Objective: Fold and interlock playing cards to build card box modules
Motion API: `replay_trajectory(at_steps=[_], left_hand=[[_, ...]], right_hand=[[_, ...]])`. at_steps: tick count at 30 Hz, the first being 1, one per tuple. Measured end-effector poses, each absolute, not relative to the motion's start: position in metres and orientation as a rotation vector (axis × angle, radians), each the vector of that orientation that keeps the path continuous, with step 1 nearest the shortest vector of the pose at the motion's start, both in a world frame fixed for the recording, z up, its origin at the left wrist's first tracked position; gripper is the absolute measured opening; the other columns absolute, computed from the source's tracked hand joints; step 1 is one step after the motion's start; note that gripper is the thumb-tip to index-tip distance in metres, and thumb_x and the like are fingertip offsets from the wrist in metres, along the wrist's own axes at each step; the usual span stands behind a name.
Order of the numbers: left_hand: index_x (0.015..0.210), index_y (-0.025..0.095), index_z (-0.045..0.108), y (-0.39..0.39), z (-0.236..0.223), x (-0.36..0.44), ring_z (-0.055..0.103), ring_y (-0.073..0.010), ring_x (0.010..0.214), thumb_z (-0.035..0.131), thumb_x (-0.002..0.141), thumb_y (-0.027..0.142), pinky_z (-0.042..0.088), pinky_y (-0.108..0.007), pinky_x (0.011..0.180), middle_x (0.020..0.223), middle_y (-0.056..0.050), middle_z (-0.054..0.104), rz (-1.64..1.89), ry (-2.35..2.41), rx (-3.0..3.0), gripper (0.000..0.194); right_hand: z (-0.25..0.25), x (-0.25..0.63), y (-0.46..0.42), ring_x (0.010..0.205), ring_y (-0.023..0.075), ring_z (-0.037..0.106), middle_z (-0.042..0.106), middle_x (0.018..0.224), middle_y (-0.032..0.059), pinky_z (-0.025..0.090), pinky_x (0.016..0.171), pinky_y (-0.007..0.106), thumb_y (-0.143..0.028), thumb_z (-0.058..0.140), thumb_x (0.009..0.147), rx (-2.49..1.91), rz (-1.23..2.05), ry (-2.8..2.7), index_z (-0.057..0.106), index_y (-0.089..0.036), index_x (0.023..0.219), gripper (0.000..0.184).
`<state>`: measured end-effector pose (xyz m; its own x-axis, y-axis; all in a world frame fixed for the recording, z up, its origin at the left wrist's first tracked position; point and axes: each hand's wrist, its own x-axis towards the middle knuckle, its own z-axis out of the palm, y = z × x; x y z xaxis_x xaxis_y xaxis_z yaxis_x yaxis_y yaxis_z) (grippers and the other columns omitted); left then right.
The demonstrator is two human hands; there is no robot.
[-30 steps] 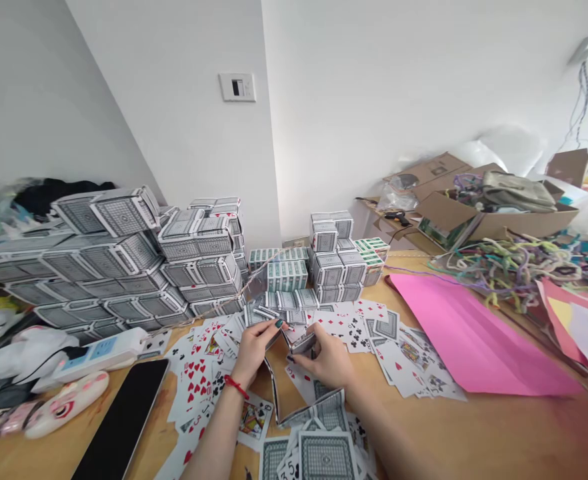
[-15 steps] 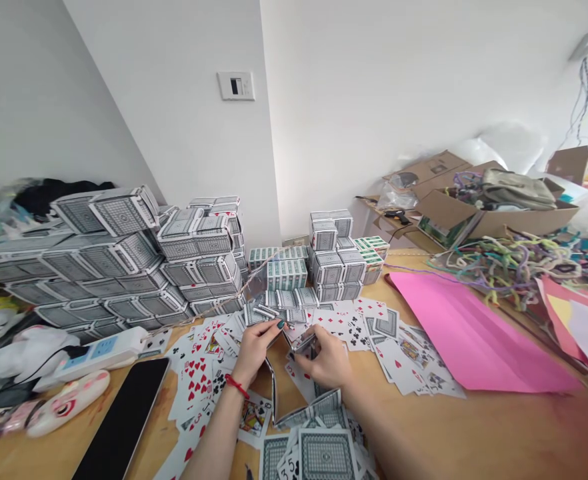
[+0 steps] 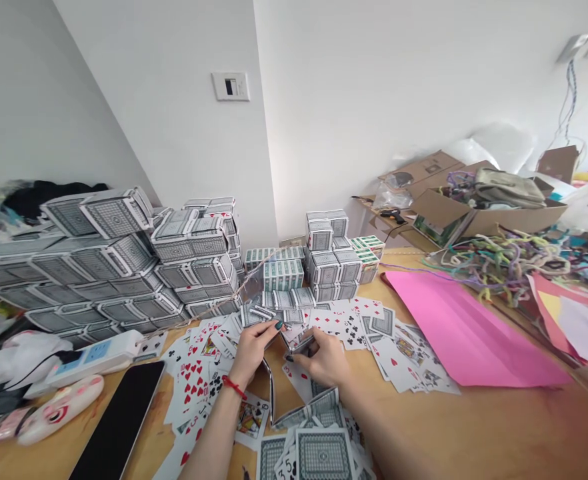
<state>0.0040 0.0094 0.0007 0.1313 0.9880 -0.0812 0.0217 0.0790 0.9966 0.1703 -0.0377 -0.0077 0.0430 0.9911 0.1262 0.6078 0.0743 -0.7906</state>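
My left hand, with a red string bracelet at the wrist, pinches one end of a strip of folded playing cards. Across from it, my right hand grips another part of the same strip between thumb and fingers. The strip bends into an open loop standing on the table, its near side patterned grey-green. Below the loop lies a pile of loose playing cards, mostly face down. Face-up playing cards spread left of my left hand, and more cards lie to the right.
Stacked blocks of folded cards rise at the left, with a smaller stack at the back. A black tablet, a power strip and a doll lie left. Pink paper, tangled yarn and a cardboard box occupy the right.
The whole view has shifted slightly, so things appear a little further left. Both hands keep their grip on the card strip, with barely any movement.
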Motion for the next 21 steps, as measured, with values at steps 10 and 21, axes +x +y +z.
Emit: replay_trajectory(at_steps=[10, 21], left_hand=[[0.084, 0.018, 0.074, 0.009, 0.004, 0.002, 0.064, -0.0243, 0.084, 0.066, 0.066, 0.035, 0.047, -0.031, 0.077, 0.087, -0.007, 0.073, 1.040, 1.137, 1.215, 0.026], [0.082, 0.017, 0.074, 0.011, 0.003, -0.001, 0.061, -0.0256, 0.096, 0.063, 0.071, 0.034, 0.044, -0.030, 0.083, 0.087, -0.008, 0.072, 1.033, 1.088, 1.201, 0.024]], right_hand=[[-0.017, 0.173, -0.028, 0.053, 0.0099, 0.049, 0.060, 0.078, 0.0002, 0.041, 0.050, 0.022, -0.030, 0.072, 0.060, -1.374, 0.842, -1.699, 0.054, -0.019, 0.103, 0.048], [-0.020, 0.231, -0.013, 0.099, 0.0262, 0.047, 0.057, 0.108, 0.0091, 0.038, 0.086, 0.042, -0.026, 0.054, 0.076, -1.604, 0.201, -1.718, 0.057, -0.020, 0.109, 0.034]])
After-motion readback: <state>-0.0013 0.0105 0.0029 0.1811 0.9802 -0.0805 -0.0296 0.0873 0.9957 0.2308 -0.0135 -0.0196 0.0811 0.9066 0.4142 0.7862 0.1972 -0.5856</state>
